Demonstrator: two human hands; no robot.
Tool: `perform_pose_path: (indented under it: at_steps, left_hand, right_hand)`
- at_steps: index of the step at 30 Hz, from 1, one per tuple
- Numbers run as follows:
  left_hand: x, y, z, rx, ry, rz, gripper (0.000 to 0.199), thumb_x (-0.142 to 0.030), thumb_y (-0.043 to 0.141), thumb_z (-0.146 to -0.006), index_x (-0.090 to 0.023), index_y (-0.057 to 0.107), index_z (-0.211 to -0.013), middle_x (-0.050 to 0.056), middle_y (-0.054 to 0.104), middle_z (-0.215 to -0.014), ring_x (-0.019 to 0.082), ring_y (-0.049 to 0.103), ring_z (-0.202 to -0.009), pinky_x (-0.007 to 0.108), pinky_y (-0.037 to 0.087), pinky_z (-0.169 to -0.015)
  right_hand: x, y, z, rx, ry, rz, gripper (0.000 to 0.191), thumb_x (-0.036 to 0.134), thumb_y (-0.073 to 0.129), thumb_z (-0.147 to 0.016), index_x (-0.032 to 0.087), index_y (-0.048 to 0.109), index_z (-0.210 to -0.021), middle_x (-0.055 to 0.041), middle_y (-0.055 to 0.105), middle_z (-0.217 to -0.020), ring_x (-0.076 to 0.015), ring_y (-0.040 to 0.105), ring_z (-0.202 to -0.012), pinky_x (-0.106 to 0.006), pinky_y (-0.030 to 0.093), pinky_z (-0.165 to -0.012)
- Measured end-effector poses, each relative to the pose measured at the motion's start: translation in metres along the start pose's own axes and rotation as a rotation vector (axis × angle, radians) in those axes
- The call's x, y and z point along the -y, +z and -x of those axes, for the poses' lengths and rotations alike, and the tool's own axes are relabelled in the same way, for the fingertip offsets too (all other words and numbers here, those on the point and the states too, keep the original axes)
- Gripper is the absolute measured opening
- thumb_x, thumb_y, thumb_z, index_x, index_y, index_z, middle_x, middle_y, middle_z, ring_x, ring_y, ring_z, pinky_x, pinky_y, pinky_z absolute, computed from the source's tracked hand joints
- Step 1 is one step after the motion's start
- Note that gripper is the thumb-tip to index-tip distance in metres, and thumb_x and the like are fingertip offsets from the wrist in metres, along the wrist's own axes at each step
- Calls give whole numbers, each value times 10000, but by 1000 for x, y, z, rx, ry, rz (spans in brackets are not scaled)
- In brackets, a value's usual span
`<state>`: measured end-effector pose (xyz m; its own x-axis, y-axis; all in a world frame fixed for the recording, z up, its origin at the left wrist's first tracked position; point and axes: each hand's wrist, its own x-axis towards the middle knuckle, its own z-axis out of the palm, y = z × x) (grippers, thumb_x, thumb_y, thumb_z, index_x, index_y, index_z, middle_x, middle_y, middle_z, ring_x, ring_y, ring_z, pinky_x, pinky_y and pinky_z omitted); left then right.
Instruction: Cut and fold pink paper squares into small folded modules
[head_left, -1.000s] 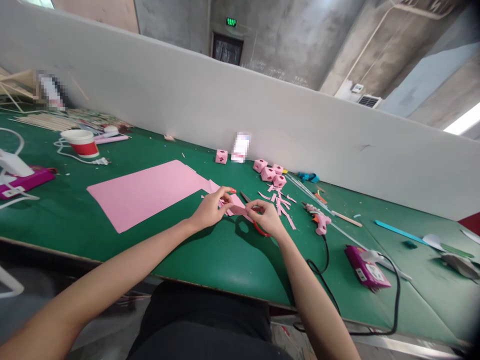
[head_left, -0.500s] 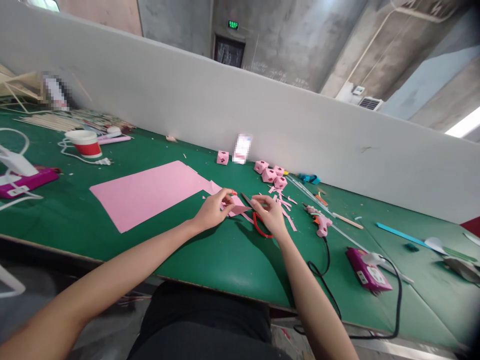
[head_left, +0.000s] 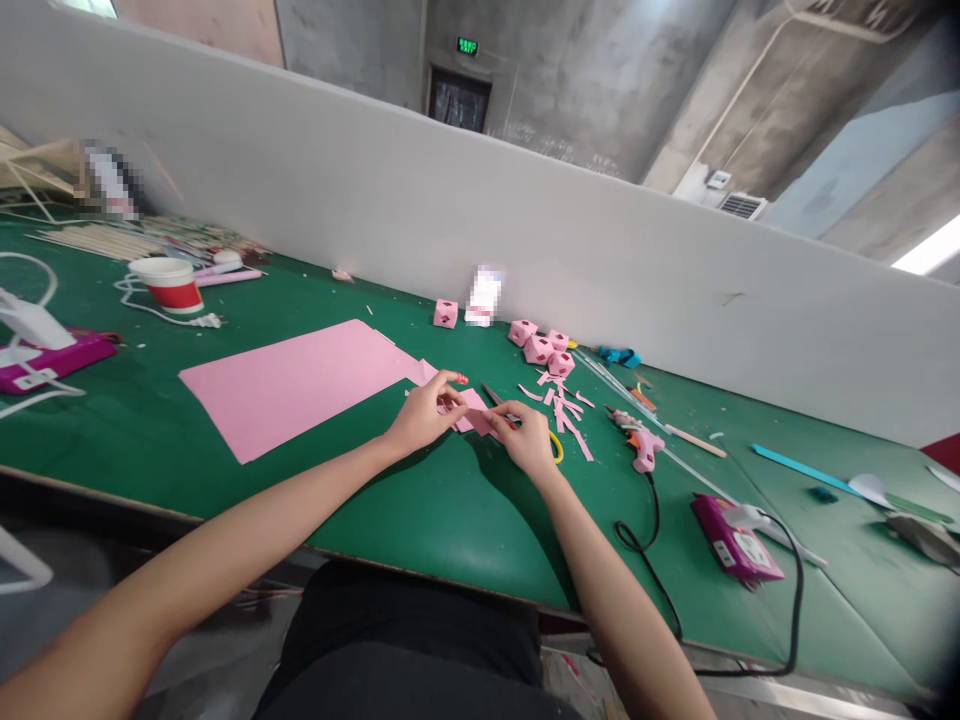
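Between my hands is a small pink paper piece [head_left: 478, 419]. My left hand [head_left: 426, 414] pinches its left side, and my right hand [head_left: 523, 436] grips its right side with closed fingers. Scissors [head_left: 557, 447] with red and yellow handles lie on the table, partly hidden beneath my right hand, blades pointing up and left. Just beyond my left hand lie more pink paper pieces [head_left: 424, 372]. A large pink sheet [head_left: 300, 385] is spread out to the left. Thin pink strips [head_left: 568, 412] are scattered right of my right hand.
Several pink paper cubes [head_left: 538, 349] stand near the white partition [head_left: 375, 190], beside a phone [head_left: 484, 296]. On the right are a glue gun [head_left: 645, 446] and a purple power strip [head_left: 736, 541] with a black cable. A red-and-white cup [head_left: 169, 286] stands at the left.
My right hand has let go of the scissors, which now lie on the table, and has taken hold of the pink paper piece. My left hand has shifted slightly left.
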<state>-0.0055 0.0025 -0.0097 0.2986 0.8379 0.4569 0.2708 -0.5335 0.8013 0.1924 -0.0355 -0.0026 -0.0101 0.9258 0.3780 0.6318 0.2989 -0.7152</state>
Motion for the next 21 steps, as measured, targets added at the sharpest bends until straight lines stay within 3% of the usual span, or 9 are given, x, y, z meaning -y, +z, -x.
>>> perform_pose_path:
  at_steps: [6,9,16,21]
  left_hand:
    - [23,-8,-8,-158,-33,15,227,-256,598,-829,-192,587,-1047,8,692,-834,159,666,-763,290,532,-718]
    - [25,-8,-9,-177,-39,30,240,-288,599,-852,-183,581,-1067,31,691,-892,159,663,-794,300,538,-752]
    - [10,1,-3,40,-32,61,413,-385,689,-846,-190,554,-1184,84,715,-1100,191,698,-950,325,553,-829]
    - [6,3,0,90,-38,99,364,-357,664,-870,-197,556,-1178,16,733,-872,170,708,-726,328,572,-766]
  right_hand:
    - [-11,-9,-5,-142,80,-53,233,404,602,-832,210,696,-742,-38,735,-755,-220,656,-734,-324,480,-719]
    - [-14,-12,-6,-180,107,-57,246,420,604,-819,205,692,-738,-44,726,-739,-225,648,-724,-331,475,-716]
    - [-4,-1,-1,-66,54,-53,212,376,603,-842,214,720,-771,-33,749,-795,-215,664,-757,-315,483,-723]
    - [2,9,3,-5,12,-22,191,381,617,-854,226,717,-805,-34,747,-852,-217,660,-801,-325,489,-748]
